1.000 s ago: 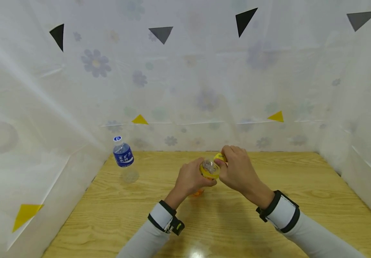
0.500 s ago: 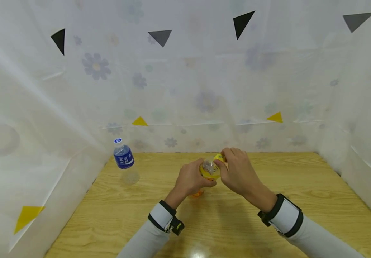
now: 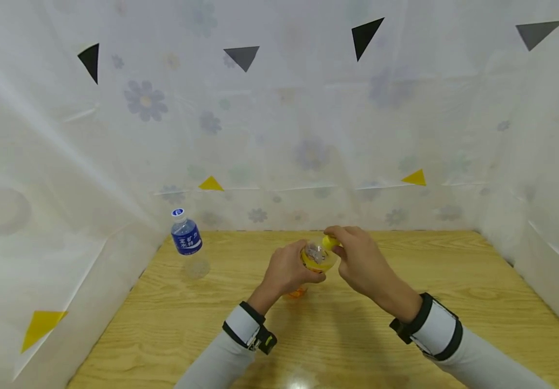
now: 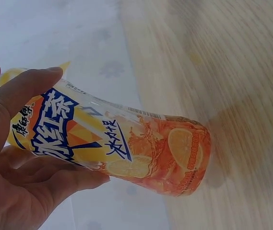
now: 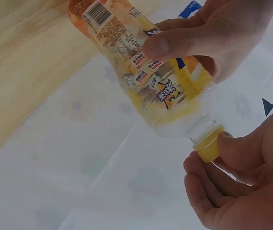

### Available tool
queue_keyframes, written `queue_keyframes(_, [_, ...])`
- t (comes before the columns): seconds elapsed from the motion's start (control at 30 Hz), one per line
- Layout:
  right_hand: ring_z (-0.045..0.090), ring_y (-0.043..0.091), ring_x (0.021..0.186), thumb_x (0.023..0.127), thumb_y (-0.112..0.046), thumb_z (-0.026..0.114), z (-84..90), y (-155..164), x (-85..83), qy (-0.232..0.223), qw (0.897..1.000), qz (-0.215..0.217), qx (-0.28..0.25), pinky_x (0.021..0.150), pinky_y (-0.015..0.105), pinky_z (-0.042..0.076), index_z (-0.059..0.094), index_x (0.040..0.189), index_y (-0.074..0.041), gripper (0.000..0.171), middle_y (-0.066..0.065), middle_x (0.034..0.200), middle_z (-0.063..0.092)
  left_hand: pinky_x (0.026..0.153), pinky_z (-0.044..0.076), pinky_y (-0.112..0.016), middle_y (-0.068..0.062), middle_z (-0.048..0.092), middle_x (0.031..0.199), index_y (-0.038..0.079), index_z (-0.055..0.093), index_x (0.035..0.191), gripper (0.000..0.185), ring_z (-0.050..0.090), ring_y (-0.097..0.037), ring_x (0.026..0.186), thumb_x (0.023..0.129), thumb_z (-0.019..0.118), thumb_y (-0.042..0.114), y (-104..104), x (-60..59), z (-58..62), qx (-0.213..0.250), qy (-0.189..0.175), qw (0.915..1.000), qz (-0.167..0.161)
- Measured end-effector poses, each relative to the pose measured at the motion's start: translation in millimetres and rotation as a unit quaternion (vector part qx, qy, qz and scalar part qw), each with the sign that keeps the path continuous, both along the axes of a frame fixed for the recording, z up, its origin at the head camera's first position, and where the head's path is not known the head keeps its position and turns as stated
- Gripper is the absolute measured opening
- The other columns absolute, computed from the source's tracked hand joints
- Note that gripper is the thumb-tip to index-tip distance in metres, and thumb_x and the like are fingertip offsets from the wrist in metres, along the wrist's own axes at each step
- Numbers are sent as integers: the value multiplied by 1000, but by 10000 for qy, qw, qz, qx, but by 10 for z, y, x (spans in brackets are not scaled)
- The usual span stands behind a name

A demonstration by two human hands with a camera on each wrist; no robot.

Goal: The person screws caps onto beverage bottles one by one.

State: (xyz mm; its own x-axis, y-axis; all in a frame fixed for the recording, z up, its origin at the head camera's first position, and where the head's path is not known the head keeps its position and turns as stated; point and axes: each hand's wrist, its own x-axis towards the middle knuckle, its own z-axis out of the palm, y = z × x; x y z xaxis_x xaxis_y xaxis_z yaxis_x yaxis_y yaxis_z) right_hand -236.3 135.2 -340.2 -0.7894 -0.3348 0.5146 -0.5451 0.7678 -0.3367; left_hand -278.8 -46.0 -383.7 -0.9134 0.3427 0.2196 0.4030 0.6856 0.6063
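Note:
A clear plastic drink bottle with a yellow and orange label, lemon slices printed near its base, is gripped round its upper body by my left hand. It leans, its neck toward my right hand. Thumb and fingertips of that hand pinch the yellow cap, which sits at the bottle's mouth in the right wrist view. Only the lower part of the label and the base stick out below my left hand in the left wrist view. No drink shows inside the upper part of the bottle.
A second clear bottle with a blue label and white-and-blue cap stands upright at the back left of the wooden table. Pale flower-patterned sheeting rises behind the table and along both sides.
My right hand has turned a little about the cap and shifted slightly right, so more of the cap shows. The left hand keeps its grip on the bottle almost unmoved.

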Motion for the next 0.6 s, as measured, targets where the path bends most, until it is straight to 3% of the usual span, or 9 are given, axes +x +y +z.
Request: queue_keyframes(0.6, [62,35,97,89,9,68,-98,-66,-62,597,9980,-131,-159,85,52,52,62,113,2,26,19,106,64,69,53,-28,-1,73,100,13,65,122,58,67,-15,84,74,90,34,-18,5,-13,207,13,9998,-25])
